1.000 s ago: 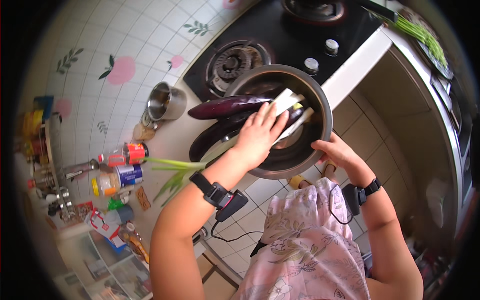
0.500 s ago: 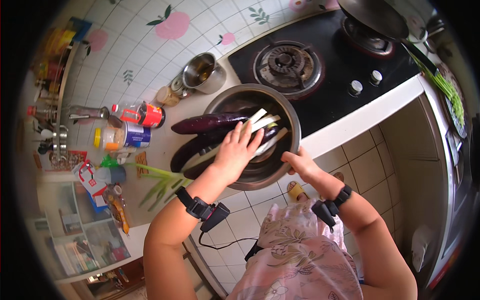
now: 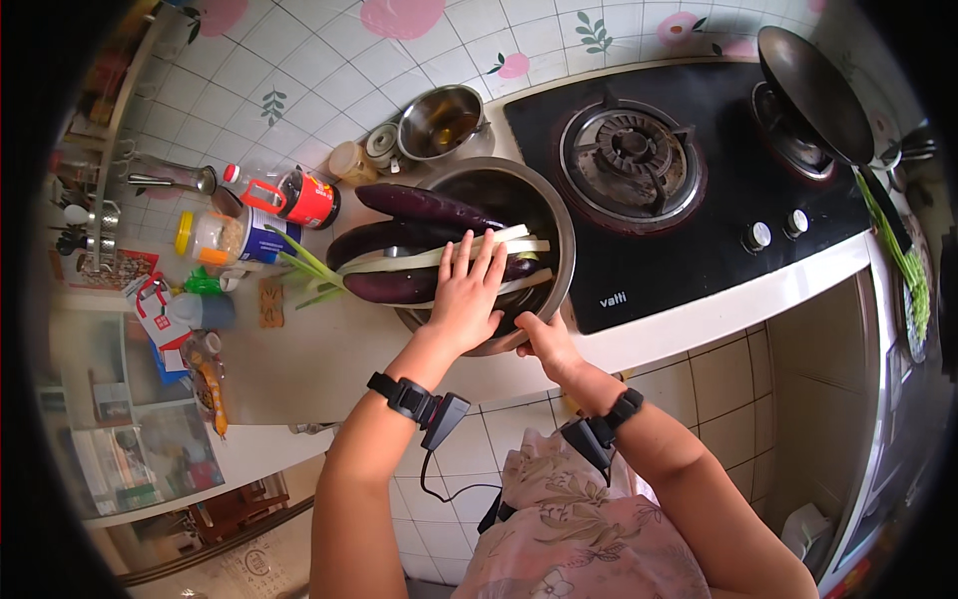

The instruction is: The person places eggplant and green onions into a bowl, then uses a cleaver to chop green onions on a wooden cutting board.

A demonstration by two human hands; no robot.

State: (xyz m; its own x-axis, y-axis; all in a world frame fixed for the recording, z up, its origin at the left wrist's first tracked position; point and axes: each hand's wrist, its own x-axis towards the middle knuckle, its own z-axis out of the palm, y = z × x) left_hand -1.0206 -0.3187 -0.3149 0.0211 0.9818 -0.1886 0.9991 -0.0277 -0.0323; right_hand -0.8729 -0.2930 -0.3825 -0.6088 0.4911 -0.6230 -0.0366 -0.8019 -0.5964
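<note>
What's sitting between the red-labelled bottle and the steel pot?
The head view shows two things there: a tan-lidded jar and, nearer the steel pot, a small round grey container.

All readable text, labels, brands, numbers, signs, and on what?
Black cooktop: short white lettering, legible; wording not copied here.
Red-labelled bottle: print too small.
Yellow-lidded jar: label print too small.
White-and-red packet: print too blurred.
Beige surface, lower left: stamped print, too blurred.

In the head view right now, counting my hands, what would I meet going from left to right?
Yellow-lidded jar, left hand, right hand, bare burner, control knobs, green stalks. The eggplants and metal bowl overlap your hands, so they're left out.
</note>
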